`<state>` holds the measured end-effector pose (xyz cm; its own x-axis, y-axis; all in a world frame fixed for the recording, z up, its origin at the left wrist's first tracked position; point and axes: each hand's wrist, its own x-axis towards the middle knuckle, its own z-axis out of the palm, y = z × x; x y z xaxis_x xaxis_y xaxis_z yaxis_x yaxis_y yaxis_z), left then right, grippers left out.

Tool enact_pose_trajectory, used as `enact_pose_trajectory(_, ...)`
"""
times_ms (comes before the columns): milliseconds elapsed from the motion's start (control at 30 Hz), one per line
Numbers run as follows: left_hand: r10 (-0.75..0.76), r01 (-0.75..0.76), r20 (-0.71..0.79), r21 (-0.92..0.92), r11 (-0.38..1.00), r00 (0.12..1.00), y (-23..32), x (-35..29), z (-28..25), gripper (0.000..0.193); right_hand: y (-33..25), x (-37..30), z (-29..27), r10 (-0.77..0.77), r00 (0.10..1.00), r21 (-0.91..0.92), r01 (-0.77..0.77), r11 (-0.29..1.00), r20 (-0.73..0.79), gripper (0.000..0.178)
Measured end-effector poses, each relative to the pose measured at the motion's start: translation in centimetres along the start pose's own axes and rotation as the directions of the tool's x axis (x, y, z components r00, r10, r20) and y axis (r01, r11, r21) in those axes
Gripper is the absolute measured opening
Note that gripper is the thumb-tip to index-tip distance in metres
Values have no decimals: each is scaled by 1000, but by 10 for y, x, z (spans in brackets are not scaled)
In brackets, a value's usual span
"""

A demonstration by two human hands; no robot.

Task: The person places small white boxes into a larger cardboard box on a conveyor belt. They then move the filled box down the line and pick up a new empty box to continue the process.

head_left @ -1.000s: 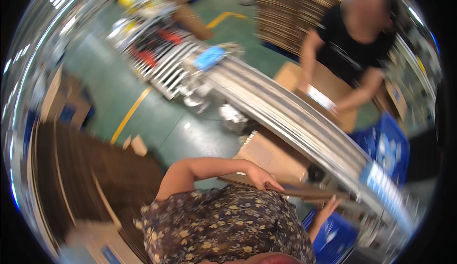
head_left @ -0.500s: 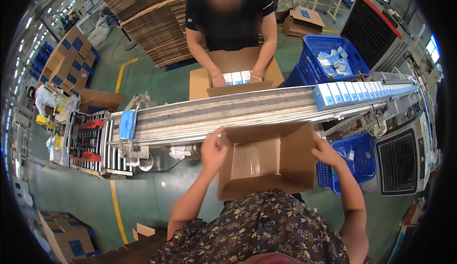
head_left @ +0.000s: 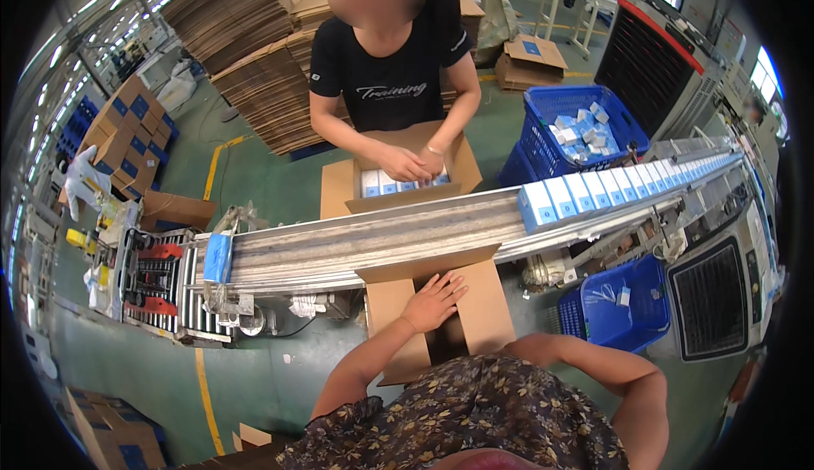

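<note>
A brown cardboard carton [head_left: 483, 300] sits against my body on the near side of the conveyor, its flaps partly folded in and a dark gap between them. My left hand [head_left: 434, 302] lies with fingers spread across the flaps, over that gap. My right forearm [head_left: 585, 353] bends in from the right toward the carton's near right side, where the hand's fingers are hidden. Across the belt, a co-worker's two hands [head_left: 413, 165] are close together over another open carton [head_left: 339, 188], which holds blue-and-white small boxes [head_left: 379, 187].
Between us runs a conveyor belt [head_left: 381, 237]. A row of blue-and-white boxes [head_left: 585, 194] lines its right part; a blue pack [head_left: 218, 258] lies at its left end. Blue crates [head_left: 530, 131] [head_left: 627, 313] stand at right. Flattened cardboard stacks [head_left: 254, 63] rise behind the co-worker.
The carton has turned and its flaps are now folded in. My left hand moved from its left edge onto the flaps; my right hand left its right edge. The co-worker's hands came together.
</note>
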<state>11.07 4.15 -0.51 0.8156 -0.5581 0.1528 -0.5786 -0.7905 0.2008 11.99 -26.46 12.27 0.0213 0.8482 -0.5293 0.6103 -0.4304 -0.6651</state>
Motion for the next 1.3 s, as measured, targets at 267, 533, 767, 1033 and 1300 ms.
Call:
enact_pose_trajectory(267, 321, -340, -252, -32, 940, 913, -10, 40, -66, 27, 17, 57, 24, 254, 503, -130, -608, 783, -826, 62)
enact_pose_trajectory(533, -424, 469, -428, -1, 883, 798, 56, -27, -79, 50, 74, 104, 50, 696, 198, 627, -316, 712, -690, 52)
enact_pose_trajectory(767, -592, 592, -60, -21, 806, 804, 73, -140, -37, 62, 64, 127, 59, 734, 581, 936, 193, 295, -352, 73)
enact_pose_trajectory(1033, -932, 947, -357, -274, 168, 62, 1, -366, -25, 39, 112, 260, 161, 704, 551, 675, -308, 670, -448, 78)
enact_pose_trajectory(1300, -749, 179, 616, -788, -590, 242, -26, -354, -15, 78, -28, 127, 45, 302, 891, 904, 220, 367, -340, 39)
